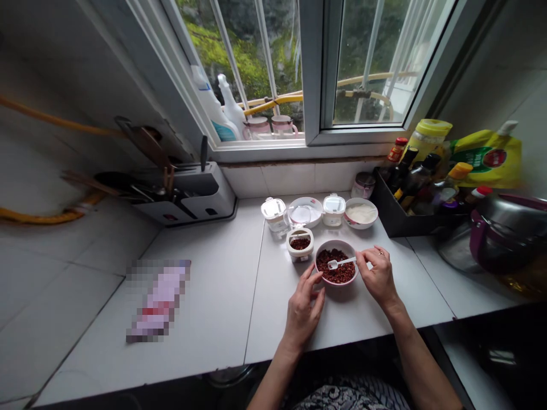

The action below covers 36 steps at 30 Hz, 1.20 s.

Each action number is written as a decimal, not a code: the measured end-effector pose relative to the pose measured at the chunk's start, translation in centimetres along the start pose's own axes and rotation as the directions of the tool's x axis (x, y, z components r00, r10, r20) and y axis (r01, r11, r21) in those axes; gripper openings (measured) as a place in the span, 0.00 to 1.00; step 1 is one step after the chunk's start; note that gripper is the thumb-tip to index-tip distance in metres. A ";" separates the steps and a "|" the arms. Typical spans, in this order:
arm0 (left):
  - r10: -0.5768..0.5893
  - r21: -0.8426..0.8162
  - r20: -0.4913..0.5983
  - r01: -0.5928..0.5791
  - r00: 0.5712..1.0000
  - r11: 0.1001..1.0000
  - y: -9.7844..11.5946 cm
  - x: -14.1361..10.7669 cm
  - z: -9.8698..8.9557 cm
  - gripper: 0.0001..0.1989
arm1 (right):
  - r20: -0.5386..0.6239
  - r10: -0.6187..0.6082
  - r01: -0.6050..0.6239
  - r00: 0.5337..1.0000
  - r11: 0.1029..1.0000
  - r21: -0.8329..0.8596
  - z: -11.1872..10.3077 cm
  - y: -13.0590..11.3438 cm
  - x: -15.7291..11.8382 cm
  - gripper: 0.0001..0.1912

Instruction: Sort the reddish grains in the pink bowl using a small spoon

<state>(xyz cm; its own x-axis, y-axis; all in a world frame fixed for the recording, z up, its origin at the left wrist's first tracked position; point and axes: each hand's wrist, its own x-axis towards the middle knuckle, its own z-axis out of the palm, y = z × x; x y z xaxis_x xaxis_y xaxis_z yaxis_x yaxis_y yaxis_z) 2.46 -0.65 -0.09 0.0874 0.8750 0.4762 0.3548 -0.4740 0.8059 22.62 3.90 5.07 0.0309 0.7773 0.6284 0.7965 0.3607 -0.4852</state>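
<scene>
A bowl (pixel 337 282) of dark red-brown dried bits stands on the white tiled counter. My right hand (pixel 378 276) pinches the handle of a small white spoon (pixel 333 265), whose scoop rests over the bits. At the bowl's lower left side is my left hand (pixel 304 310), fingers apart and fingertips at the rim. Just left of the bowl sits an open white-rimmed jar (pixel 299 245) with similar bits inside. Behind them are two lidded jars (pixel 273 209) (pixel 334 208), a bowl (pixel 305 212) with a clear lid on it, and a bowl of pale contents (pixel 361 213).
A black box (pixel 395 219) of bottles and a metal pot (pixel 513 239) with a purple handle stand at the right. A grey utensil holder (pixel 200 196) is at the back left. A blurred purple item (pixel 164 299) lies on the left counter.
</scene>
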 end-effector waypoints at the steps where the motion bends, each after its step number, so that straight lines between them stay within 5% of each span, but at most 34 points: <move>1: 0.000 0.003 -0.002 0.000 1.000 1.000 0.0 0.0 0.0 0.19 | -0.002 -0.001 0.001 1.000 1.000 0.001 0.0 0.0 0.0 0.18; 17: 0.016 -0.010 0.004 -0.016 1.000 1.000 0.0 0.0 0.0 0.20 | -0.001 -0.094 0.094 0.996 0.991 -0.096 0.9 -1.0 0.0 0.16; 36: -0.010 -0.021 0.013 0.011 1.000 1.000 0.1 0.0 -0.1 0.19 | -0.008 0.070 -0.070 0.997 0.996 0.061 1.3 -0.6 -0.2 0.18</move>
<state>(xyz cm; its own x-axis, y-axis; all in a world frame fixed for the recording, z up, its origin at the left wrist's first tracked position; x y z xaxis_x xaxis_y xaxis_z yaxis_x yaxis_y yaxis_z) 2.46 -0.69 0.05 0.0960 0.8811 0.4631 0.3365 -0.4666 0.8180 21.34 4.15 4.42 0.0916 0.7966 0.5975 0.7539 0.3366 -0.5643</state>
